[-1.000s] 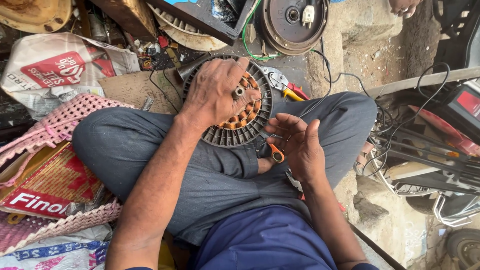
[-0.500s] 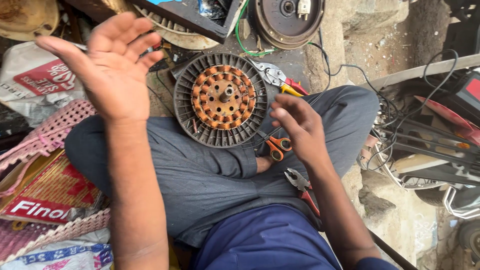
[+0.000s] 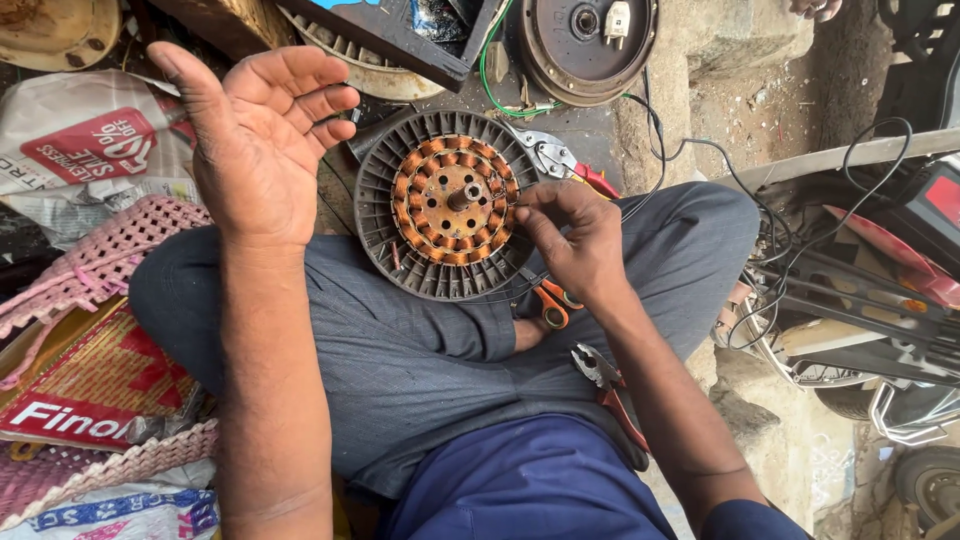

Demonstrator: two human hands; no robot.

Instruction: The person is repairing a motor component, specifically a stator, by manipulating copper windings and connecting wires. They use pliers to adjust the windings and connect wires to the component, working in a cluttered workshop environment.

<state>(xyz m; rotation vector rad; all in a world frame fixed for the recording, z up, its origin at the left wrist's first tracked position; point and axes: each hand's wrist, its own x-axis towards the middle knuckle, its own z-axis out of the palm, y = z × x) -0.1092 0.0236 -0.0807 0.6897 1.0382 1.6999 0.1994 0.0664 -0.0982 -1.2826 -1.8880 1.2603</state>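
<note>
**Stator winding work: right hand at the coil ring, left hand raised clear**

The fan motor stator, a grey finned disc with a ring of copper coils around a central shaft, rests on the seated person's crossed legs, leaning toward the knees. The right hand is at the disc's right edge, fingers pinched together on what appears to be a thin wire running off the rim; the wire itself is too fine to confirm. The left hand is lifted above the left knee, palm up, fingers spread wide, holding nothing.

Orange-handled scissors lie on the lap just below the right hand. Red-handled pliers lie further down the lap; a second pair lies just beyond the stator.

Assessment: the disc is unsupported while the left hand is off it. Any pull on the wire ought to be light and in line with the coil slot, with the disc steadied, to avoid dragging it off the lap or nicking the winding.
</note>
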